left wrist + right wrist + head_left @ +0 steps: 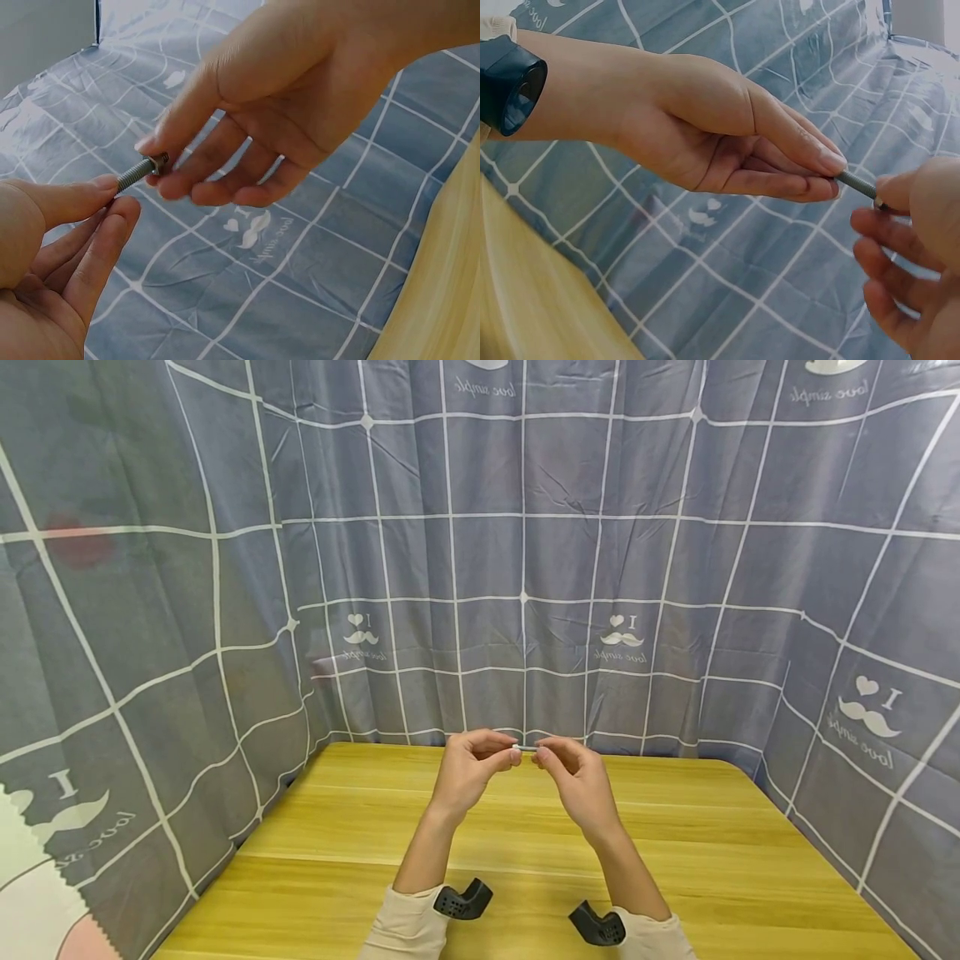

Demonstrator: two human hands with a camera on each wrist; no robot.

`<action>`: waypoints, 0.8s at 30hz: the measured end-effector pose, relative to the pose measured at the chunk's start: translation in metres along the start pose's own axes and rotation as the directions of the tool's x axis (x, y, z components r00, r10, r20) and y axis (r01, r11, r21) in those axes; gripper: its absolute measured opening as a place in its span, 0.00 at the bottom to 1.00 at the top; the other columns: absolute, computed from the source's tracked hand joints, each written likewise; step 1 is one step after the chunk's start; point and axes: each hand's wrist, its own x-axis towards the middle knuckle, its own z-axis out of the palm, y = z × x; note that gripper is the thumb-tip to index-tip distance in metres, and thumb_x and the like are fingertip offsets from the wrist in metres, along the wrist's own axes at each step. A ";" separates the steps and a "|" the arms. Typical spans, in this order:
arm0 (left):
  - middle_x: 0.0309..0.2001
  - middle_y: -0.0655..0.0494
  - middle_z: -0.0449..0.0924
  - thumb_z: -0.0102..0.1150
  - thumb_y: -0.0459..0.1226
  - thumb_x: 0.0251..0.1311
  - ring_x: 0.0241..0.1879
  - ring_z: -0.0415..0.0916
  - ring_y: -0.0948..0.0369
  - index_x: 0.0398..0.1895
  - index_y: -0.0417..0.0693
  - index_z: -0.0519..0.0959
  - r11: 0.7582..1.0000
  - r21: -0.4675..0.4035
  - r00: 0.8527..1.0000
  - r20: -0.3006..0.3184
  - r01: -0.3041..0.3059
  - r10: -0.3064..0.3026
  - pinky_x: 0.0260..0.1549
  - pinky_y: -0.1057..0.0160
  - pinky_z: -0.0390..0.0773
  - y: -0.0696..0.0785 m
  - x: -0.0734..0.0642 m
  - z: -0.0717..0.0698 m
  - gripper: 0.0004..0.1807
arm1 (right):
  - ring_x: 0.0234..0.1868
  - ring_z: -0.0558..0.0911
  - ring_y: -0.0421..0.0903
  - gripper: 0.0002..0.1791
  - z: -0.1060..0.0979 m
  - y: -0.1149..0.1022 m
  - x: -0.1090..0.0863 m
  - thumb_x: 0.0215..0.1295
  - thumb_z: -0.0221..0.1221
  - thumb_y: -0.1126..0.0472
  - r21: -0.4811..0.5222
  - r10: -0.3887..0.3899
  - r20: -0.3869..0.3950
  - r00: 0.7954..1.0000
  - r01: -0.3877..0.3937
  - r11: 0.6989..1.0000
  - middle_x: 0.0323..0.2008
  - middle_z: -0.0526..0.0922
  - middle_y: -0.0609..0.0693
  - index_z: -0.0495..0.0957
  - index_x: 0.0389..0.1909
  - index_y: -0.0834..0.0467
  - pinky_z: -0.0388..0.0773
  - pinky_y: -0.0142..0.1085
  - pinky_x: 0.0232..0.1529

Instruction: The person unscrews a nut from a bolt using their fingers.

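A small metal bolt (135,175) with a threaded shaft is held between both hands, above the far part of the table. My left hand (461,777) pinches the shaft between thumb and fingertips. The thumb and forefinger of my right hand (585,785) grip the opposite end, where a wider metal collar (159,162) shows beside the fingertips. I cannot tell whether that collar is a nut or the bolt's head. In the right wrist view the shaft (857,184) spans the short gap between the two hands' fingertips.
A yellow wood-grain table (360,852) lies under the forearms. Grey-blue checked curtains (487,560) hang at the back and both sides. Black wrist cameras (463,900) sit on both sleeves. A pale cloth with a zigzag edge (45,893) shows at lower left.
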 end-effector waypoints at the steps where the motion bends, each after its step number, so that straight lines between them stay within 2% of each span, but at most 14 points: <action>1: 0.36 0.41 0.88 0.69 0.26 0.64 0.37 0.88 0.54 0.42 0.28 0.86 1.000 0.001 1.000 -0.001 0.002 -0.002 0.42 0.57 0.87 0.000 0.000 0.000 0.07 | 0.51 0.84 0.56 0.11 0.000 0.000 0.000 0.76 0.61 0.63 -0.001 -0.008 0.000 1.000 0.008 1.000 0.47 0.86 0.59 0.84 0.53 0.62 0.80 0.38 0.55; 5: 0.35 0.42 0.88 0.69 0.26 0.64 0.37 0.88 0.55 0.42 0.31 0.87 1.000 0.004 1.000 0.001 0.001 -0.001 0.42 0.56 0.87 0.001 0.000 0.000 0.06 | 0.55 0.83 0.57 0.15 0.000 0.000 0.000 0.74 0.62 0.67 0.005 -0.032 0.016 0.999 0.032 0.999 0.54 0.84 0.60 0.81 0.59 0.61 0.79 0.39 0.56; 8: 0.35 0.41 0.88 0.68 0.26 0.64 0.37 0.88 0.54 0.42 0.30 0.87 1.000 0.001 1.000 0.004 -0.008 0.008 0.42 0.56 0.87 0.001 0.000 0.000 0.06 | 0.57 0.81 0.55 0.19 0.000 0.001 0.000 0.75 0.62 0.64 0.002 -0.019 0.023 1.000 0.018 1.000 0.57 0.82 0.59 0.78 0.64 0.59 0.78 0.42 0.58; 11: 0.36 0.40 0.88 0.69 0.26 0.64 0.37 0.88 0.52 0.42 0.30 0.87 1.000 -0.002 1.000 0.004 -0.009 0.009 0.42 0.56 0.87 0.001 0.000 0.000 0.07 | 0.55 0.83 0.55 0.17 0.000 0.001 0.000 0.77 0.60 0.60 0.007 0.005 0.014 1.000 -0.005 1.000 0.52 0.84 0.59 0.79 0.61 0.61 0.79 0.41 0.58; 15: 0.36 0.40 0.88 0.70 0.26 0.62 0.36 0.87 0.52 0.42 0.31 0.87 1.000 -0.002 1.000 -0.001 -0.005 0.005 0.41 0.57 0.87 0.001 0.000 0.000 0.07 | 0.51 0.84 0.55 0.11 0.001 0.002 0.001 0.77 0.59 0.64 0.022 -0.011 0.013 1.000 0.011 1.000 0.47 0.84 0.59 0.82 0.54 0.63 0.80 0.37 0.55; 18: 0.36 0.40 0.88 0.69 0.26 0.63 0.37 0.88 0.53 0.42 0.30 0.87 1.000 -0.002 1.000 -0.004 -0.009 0.009 0.41 0.57 0.87 0.001 0.000 0.000 0.07 | 0.55 0.82 0.56 0.15 0.000 0.002 0.001 0.76 0.60 0.67 0.029 -0.028 0.040 0.999 0.027 0.999 0.53 0.83 0.59 0.79 0.60 0.61 0.79 0.40 0.58; 20: 0.36 0.39 0.88 0.69 0.26 0.64 0.37 0.88 0.51 0.42 0.29 0.86 1.000 -0.008 1.000 -0.004 -0.011 0.011 0.42 0.57 0.87 0.000 0.000 0.000 0.07 | 0.59 0.81 0.57 0.19 0.000 0.001 0.000 0.76 0.61 0.65 0.023 -0.015 0.050 0.999 0.014 1.000 0.57 0.82 0.59 0.77 0.64 0.59 0.78 0.43 0.60; 22: 0.36 0.38 0.88 0.68 0.26 0.64 0.37 0.88 0.51 0.42 0.29 0.86 1.000 -0.014 1.000 -0.004 -0.015 0.015 0.42 0.57 0.87 0.000 0.000 0.001 0.07 | 0.58 0.81 0.56 0.19 0.000 0.001 0.000 0.78 0.60 0.61 0.020 0.005 0.043 0.999 -0.006 1.000 0.57 0.82 0.59 0.76 0.66 0.59 0.78 0.44 0.60; 24: 0.36 0.38 0.88 0.68 0.26 0.64 0.37 0.88 0.52 0.42 0.28 0.86 1.000 -0.018 1.000 -0.006 -0.015 0.015 0.42 0.57 0.87 0.000 0.000 0.001 0.07 | 0.54 0.82 0.54 0.17 0.001 0.001 0.000 0.79 0.58 0.59 0.010 0.019 0.017 1.000 -0.019 1.000 0.53 0.83 0.59 0.79 0.62 0.60 0.79 0.42 0.57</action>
